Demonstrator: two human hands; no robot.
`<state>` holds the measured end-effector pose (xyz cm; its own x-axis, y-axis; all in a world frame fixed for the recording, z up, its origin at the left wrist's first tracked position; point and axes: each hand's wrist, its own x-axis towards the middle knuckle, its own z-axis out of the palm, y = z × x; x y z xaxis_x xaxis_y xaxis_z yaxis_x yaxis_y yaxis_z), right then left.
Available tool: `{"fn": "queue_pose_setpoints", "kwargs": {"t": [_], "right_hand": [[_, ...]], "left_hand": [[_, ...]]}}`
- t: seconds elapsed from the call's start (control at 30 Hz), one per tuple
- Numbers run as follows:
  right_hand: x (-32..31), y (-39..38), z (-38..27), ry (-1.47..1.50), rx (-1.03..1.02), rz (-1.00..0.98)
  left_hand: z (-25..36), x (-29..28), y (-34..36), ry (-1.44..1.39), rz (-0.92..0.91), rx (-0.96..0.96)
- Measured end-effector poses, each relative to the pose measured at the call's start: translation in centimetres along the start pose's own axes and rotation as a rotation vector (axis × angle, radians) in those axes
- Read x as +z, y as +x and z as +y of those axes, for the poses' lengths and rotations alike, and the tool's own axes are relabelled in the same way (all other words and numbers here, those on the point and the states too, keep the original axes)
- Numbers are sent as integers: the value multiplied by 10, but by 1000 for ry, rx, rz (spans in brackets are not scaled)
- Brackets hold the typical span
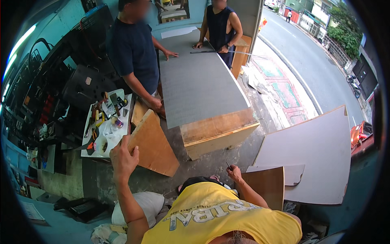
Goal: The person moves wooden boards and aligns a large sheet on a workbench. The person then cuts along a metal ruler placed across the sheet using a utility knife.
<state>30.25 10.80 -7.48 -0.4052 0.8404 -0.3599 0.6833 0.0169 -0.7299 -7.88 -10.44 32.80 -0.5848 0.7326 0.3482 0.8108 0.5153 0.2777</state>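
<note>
My left hand [124, 158] grips the edge of a brown wooden panel [156, 148], thumb on its near side. The panel stands tilted between the cluttered side table and the workbench. My right hand [234, 174] is closed around a small, thin dark tool [229, 166] with a narrow tip; its exact kind is too small to tell. Ahead, a large grey sheet [199, 85] lies over a wooden bench-like box [219, 132]. A person in a dark T-shirt [132, 53] rests both hands by the sheet's left side. Another in a sleeveless top [221, 26] holds a long thin strip [239, 53] across it.
Tools and plastic bags crowd a white side table [86, 152] at left. A large pale board [308, 158] leans at right, beside a brown board [266, 187]. A white sack [140, 207] lies near my left arm. The street [300, 44] runs outside at right.
</note>
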Motion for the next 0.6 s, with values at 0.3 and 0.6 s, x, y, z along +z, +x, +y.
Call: {"fn": "queue_pose_setpoints", "kwargs": {"t": [0.3, 0.6], "right_hand": [[-3, 6, -3, -45, 11, -25], [-4, 5, 0, -7, 33, -61]], "left_hand": [[-1, -1, 0, -26, -15, -29], [1, -2, -3, 2, -10, -62]]}}
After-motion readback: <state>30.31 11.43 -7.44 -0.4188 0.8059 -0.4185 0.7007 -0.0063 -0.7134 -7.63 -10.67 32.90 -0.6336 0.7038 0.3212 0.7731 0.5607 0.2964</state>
